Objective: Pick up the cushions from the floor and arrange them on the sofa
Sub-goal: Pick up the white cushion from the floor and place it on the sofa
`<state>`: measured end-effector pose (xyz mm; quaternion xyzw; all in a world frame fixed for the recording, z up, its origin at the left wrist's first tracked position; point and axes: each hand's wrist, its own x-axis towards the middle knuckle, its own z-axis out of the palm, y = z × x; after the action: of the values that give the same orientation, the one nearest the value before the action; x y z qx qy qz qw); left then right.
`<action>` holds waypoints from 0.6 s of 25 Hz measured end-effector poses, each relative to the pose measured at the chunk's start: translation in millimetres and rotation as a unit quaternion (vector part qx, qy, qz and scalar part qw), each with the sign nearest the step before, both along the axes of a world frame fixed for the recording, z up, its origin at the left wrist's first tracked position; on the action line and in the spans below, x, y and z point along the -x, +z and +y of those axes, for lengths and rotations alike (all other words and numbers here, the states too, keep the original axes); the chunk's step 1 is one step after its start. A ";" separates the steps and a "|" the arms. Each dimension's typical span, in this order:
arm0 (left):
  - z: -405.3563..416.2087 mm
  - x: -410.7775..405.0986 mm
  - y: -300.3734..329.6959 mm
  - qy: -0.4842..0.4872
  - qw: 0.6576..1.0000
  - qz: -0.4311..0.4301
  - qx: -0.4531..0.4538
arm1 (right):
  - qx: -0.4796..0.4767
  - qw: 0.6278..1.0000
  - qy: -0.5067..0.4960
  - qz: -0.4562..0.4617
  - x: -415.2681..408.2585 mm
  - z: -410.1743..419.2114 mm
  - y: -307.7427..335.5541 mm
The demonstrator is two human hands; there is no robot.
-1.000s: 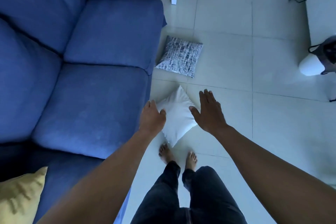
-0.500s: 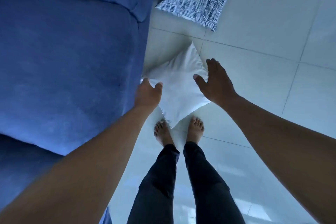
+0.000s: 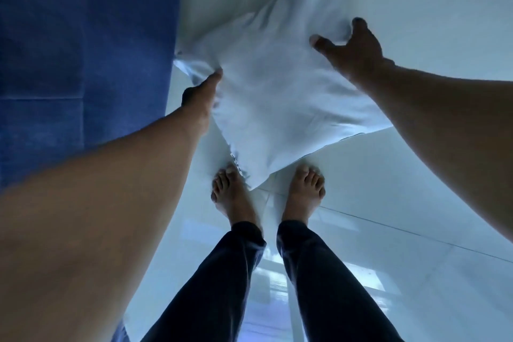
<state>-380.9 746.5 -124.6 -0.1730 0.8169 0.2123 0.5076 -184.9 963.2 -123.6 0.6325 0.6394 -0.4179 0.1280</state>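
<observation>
Both hands, left hand (image 3: 198, 97) and right hand (image 3: 352, 47), have fingers clenched on opposite corners of the white cushion (image 3: 277, 86) on the floor (image 3: 416, 189) between them; likely light, soft, best gripped there.

Bare feet (image 3: 236, 197) in dark trousers (image 3: 327, 286) on pale floor tiles (image 3: 416, 175)

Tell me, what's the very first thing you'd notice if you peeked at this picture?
The big white cushion fills the middle, gripped at opposite corners by the left hand and the right hand. Its lowest corner points down between two bare feet on the shiny pale floor. The blue sofa fills the left side.
</observation>
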 end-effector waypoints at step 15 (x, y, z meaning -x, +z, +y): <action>15.4 -37.3 231.1 0.091 0.968 -0.080 -0.220 | 0.092 0.943 -0.254 0.196 -85.1 -1.9 247.4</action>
<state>-343.5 761.9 106.5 -0.1468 0.6873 0.4178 0.5757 -99.9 961.3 123.8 0.6649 0.4291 -0.6092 -0.0521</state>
